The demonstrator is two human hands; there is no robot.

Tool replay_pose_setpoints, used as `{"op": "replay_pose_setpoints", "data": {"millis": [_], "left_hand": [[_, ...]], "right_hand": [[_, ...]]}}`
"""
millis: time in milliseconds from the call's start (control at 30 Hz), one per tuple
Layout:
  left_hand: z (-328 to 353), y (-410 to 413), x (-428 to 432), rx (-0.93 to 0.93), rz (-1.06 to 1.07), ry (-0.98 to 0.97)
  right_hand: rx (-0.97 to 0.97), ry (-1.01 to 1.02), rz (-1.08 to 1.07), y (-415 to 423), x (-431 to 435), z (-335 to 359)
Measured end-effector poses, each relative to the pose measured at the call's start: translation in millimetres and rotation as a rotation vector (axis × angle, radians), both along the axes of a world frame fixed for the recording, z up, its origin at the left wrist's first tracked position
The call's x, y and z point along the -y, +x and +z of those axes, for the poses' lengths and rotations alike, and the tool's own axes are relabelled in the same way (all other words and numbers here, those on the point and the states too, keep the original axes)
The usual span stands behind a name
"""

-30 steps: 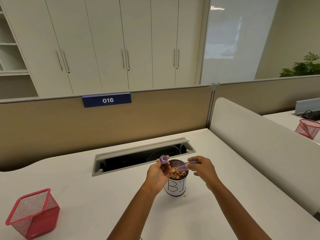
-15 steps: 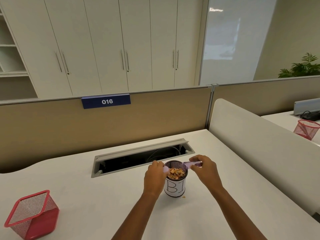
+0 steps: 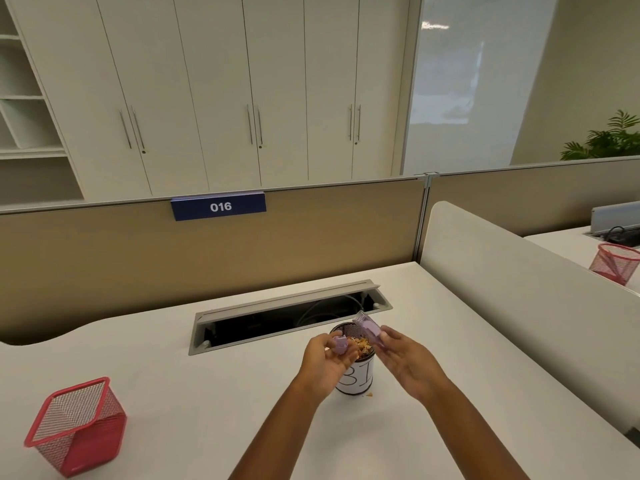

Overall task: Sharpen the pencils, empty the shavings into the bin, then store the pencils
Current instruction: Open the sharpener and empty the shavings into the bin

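A small mesh bin (image 3: 356, 377) with a white label stands on the white desk (image 3: 207, 393) and holds pencil shavings (image 3: 362, 344). My left hand (image 3: 327, 358) holds the purple sharpener part (image 3: 340, 344) at the bin's left rim. My right hand (image 3: 405, 358) holds the clear purple shavings case (image 3: 369, 329), tilted above the bin's right rim. A few shavings (image 3: 369, 394) lie on the desk by the bin's base. No pencils are in view.
A red mesh pencil holder (image 3: 78, 426) stands at the desk's front left. An open cable tray (image 3: 287, 320) runs behind the bin. A white divider (image 3: 512, 292) bounds the right side; another red holder (image 3: 614, 263) is on the neighbouring desk.
Both hands have drawn slightly apart over the bin. The right hand has tipped the clear case from lying flat to slanting upward; the left hand has lowered the sharpener part to the rim.
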State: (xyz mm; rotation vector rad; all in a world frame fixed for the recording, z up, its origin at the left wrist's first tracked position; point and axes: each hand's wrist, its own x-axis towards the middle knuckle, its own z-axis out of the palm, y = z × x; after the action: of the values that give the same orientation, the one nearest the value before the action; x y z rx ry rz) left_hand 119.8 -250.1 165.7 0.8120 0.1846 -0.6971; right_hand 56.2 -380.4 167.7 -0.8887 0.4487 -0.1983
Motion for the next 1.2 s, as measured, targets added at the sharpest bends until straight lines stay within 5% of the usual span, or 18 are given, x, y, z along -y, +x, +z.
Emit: {"op": "replay_pose_setpoints", "data": {"millis": [200,367,567,667,900,1200], "left_hand": [[-5,-8,1,0.294,-0.19,0.145],[-19,-8,-5,0.499,-0.183,0.412],[-32,-5,-18,0.52,0.077,0.585],[-41,-1,-26,0.533,0.164,0.654],[-56,5,-37,0.538,0.236,0.733],[-67,7,-45,0.539,0.229,0.758]], "right_hand": [[0.04,0.115,0.06,-4,-13,-8],[0.017,0.019,0.143,-4,-19,-19],[-0.277,-0.676,-0.197,-3,-9,-52],[-0.396,-1.051,-0.157,-5,-6,-76],[-0.501,-1.403,0.028,8,-9,-108],[-0.392,-1.885,0.147,9,-10,-114]]}}
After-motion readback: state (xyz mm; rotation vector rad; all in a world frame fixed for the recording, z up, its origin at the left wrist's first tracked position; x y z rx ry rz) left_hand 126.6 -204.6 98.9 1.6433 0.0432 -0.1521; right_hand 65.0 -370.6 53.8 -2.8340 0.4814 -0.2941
